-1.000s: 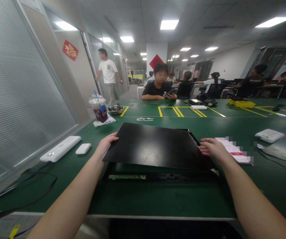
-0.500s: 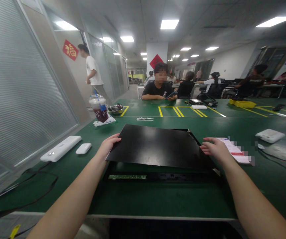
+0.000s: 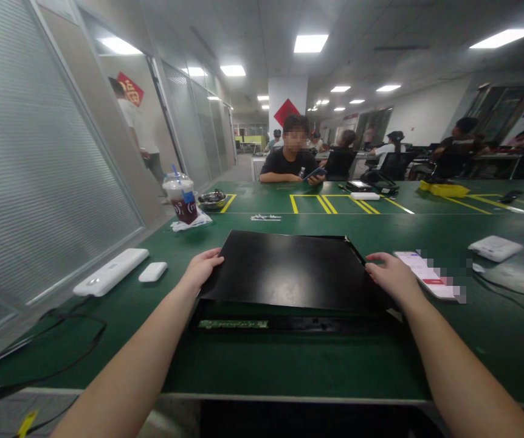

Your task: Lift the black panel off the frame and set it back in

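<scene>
A flat, glossy black screen panel (image 3: 284, 267) lies slightly skewed over a black frame (image 3: 326, 324), whose near bar shows below it. Set in that bar's left part is a green circuit board strip (image 3: 233, 324). My left hand (image 3: 205, 267) is closed on the panel's left edge, thumb on top and the other fingers partly hidden. At the opposite side, my right hand (image 3: 390, 277) has its fingers bent against the frame's right edge. The panel hides most of the frame's inside.
A pink-screened phone (image 3: 426, 274) lies beside my right hand. White power bank (image 3: 111, 272) and small white case (image 3: 153, 272) are at left. Farther back stand a drink cup (image 3: 183, 204) and a metal bowl (image 3: 213, 199). A person (image 3: 289, 158) sits across the green table (image 3: 307, 371).
The panel's near edge has shifted slightly. My right fingers have drawn in from spread to bent at the frame's edge. The walking person at the left has moved farther left.
</scene>
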`<state>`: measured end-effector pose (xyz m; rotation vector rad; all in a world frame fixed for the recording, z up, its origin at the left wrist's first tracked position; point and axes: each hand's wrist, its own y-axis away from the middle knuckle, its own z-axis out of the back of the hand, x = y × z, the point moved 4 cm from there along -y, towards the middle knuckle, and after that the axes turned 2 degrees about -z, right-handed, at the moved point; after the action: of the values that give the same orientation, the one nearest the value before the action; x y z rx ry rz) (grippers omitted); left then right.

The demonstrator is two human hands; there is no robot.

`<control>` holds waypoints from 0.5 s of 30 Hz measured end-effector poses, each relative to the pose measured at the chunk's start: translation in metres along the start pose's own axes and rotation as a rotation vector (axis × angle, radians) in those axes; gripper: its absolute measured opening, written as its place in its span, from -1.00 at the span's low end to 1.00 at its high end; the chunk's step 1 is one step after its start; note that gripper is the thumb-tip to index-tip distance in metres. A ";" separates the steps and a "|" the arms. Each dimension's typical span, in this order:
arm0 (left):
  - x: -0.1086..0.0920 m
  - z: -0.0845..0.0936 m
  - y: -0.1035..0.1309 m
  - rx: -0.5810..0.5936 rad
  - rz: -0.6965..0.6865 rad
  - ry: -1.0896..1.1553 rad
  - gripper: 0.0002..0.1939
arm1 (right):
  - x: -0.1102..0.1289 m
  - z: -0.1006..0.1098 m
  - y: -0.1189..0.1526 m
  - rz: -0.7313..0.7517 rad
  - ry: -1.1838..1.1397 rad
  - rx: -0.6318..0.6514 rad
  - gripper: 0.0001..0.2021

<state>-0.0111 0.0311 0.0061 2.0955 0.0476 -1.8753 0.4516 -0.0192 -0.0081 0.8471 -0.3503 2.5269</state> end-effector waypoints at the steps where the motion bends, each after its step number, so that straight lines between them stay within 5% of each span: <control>1: 0.000 -0.001 0.000 0.001 -0.009 -0.015 -0.65 | 0.003 0.001 0.002 0.022 0.059 -0.012 -0.66; 15: 0.007 0.004 -0.011 0.028 -0.084 -0.173 -0.62 | 0.036 -0.003 0.031 0.056 0.406 0.026 -0.58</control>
<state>-0.0167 0.0388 -0.0035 1.9691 0.0700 -2.1108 0.4089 -0.0326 0.0089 0.3203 -0.2097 2.6789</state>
